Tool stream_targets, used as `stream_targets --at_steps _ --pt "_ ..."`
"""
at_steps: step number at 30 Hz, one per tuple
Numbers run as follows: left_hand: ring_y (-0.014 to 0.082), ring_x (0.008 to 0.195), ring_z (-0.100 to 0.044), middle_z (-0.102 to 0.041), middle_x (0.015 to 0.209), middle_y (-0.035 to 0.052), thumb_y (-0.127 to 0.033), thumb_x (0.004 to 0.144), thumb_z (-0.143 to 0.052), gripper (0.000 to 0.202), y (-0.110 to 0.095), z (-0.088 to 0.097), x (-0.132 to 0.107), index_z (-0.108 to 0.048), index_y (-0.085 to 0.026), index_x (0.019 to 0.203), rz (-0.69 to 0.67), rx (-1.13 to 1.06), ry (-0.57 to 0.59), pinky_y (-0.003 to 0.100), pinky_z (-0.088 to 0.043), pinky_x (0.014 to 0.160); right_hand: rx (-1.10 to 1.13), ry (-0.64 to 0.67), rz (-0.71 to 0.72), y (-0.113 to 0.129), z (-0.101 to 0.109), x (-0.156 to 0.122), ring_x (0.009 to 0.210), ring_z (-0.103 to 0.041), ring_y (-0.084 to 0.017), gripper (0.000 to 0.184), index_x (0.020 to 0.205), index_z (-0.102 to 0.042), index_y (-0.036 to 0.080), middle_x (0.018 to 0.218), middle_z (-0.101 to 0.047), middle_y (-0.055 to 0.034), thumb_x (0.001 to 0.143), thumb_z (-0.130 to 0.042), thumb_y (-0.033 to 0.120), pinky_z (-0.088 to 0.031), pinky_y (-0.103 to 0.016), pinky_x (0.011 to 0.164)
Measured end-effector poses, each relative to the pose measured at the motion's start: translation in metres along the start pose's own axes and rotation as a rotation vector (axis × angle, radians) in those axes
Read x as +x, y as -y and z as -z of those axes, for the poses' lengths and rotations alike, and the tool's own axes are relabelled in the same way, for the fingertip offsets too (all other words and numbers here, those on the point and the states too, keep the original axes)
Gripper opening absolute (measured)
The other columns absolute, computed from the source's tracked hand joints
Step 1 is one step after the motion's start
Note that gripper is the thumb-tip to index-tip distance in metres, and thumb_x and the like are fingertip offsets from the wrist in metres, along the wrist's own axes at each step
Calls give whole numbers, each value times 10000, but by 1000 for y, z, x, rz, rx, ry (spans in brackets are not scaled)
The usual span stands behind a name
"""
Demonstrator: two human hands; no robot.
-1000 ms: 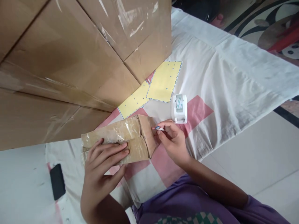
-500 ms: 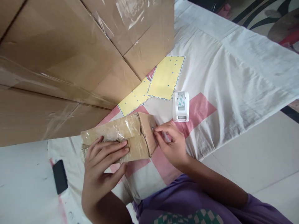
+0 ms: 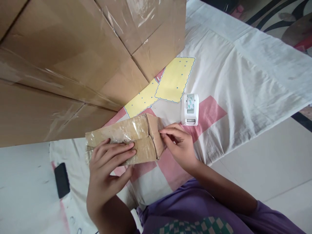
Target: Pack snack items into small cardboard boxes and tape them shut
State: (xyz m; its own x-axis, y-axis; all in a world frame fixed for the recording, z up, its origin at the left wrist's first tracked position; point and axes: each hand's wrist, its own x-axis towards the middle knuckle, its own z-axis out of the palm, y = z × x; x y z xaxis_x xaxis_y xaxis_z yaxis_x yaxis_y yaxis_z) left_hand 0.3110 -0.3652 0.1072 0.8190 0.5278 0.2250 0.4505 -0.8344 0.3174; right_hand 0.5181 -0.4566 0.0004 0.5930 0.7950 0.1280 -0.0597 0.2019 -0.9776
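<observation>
Head view, looking down at a floor workspace. Small cardboard packet point(image 3: 126, 141), wrapped in shiny clear tape, lies on a white cloth w/ pink patches point(image 3: 243, 74), centre-low in frame, just in front of the person.

Left hand point(image 3: 107, 165) grasps the packet: fingers spread over its top, thumb at the near edge. Right hand point(image 3: 179, 146) has fingertips pinched together at the packet's right end flap; whether they grip the flap or sth tiny can't be told.

White tape dispenser point(image 3: 189, 110) stands just beyond the right hand; green marks on its roll are too small to read. Two yellow sheets point(image 3: 174, 79) w/ blue dotted borders lie behind it, one partly tucked under the large cardboard boxes point(image 3: 73, 58), which fill the upper left and are cut off by the frame.

Black flat object point(image 3: 61, 180) lies at lower left, kind unclear. Cloth edge ends right of the hands; bare pale floor point(image 3: 268, 162) beyond. Purple sleeve point(image 3: 195, 208) at the bottom.
</observation>
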Motion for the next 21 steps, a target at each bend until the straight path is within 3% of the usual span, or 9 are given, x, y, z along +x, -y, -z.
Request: stream_targets --at_steps 8,15,21 --pt "264 1029 -684 -771 1169 49 -144 841 -747 348 -1 -2 0 -707 -298 1150 4 -3 -12 582 -429 1100 131 19 -81 -1 -2 -3 777 -645 -124 259 1115 -759 257 913 -688 -19 916 -659 126 -526 -251 654" --pt "258 1041 -683 -769 1180 45 -138 843 -738 347 -1 -2 -1 -704 -298 1148 7 -11 -16 585 -419 1114 192 21 -142 1 1 0 826 -694 -146 88 923 -777 234 912 -751 -27 892 -711 186 -573 -276 719" --pt "257 1034 -692 -772 1175 18 -161 820 -740 372 0 -2 1 -705 -328 1151 22 -6 -16 563 -430 1125 106 51 -26 1 7 -2 911 -729 -163 344 943 -815 261 1005 -768 -39 885 -537 67 -601 -301 740"
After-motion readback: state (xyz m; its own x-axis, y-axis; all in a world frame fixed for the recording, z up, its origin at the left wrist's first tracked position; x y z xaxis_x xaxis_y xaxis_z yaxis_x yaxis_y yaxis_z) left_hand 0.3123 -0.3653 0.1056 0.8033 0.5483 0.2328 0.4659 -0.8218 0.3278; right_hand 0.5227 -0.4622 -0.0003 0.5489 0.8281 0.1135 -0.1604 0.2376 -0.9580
